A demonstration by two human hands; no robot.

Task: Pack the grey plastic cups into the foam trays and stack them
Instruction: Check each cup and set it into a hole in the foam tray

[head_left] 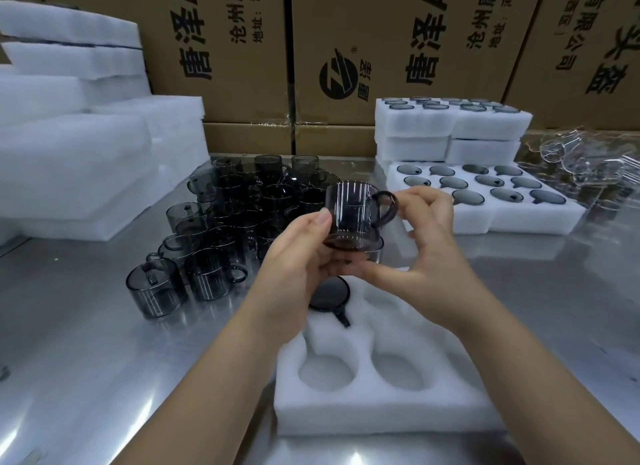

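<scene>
Cup [351, 217] in pinch of left hand [298, 260] and right hand [427, 253], above foam tray [346, 412]

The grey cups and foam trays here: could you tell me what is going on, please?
A person is packing cups. The left hand and right hand together hold one grey cup over the near foam tray. That tray has one seated cup in a far pocket, and its nearer pockets are empty. More loose cups wait at left, and filled trays are stacked at right.
</scene>
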